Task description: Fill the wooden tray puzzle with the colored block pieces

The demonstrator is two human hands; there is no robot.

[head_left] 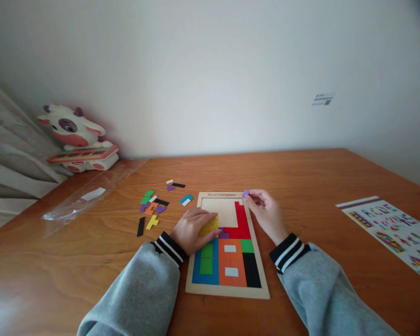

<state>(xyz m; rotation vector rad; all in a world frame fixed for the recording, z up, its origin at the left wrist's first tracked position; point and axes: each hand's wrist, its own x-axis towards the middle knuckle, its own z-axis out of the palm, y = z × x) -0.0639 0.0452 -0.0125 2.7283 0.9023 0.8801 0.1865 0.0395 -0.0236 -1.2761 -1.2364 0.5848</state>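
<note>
A wooden puzzle board lies on the table in front of me, its lower part filled with blue, green, orange, white and black pieces. Bare wood shows in the upper part, beside red pieces along the right side. My left hand rests over the board's left edge, fingers stretched out across yellow pieces and partly hiding them. Between thumb and forefinger, my right hand pinches a small purple puzzle piece at the board's upper right corner. Another purple piece sits in the board near my left fingertips.
Loose coloured pieces are scattered left of the board, with a blue-and-white pair closer to it. A clear plastic bag and a cow toy keyboard are farther left. On the right lies a printed pattern sheet.
</note>
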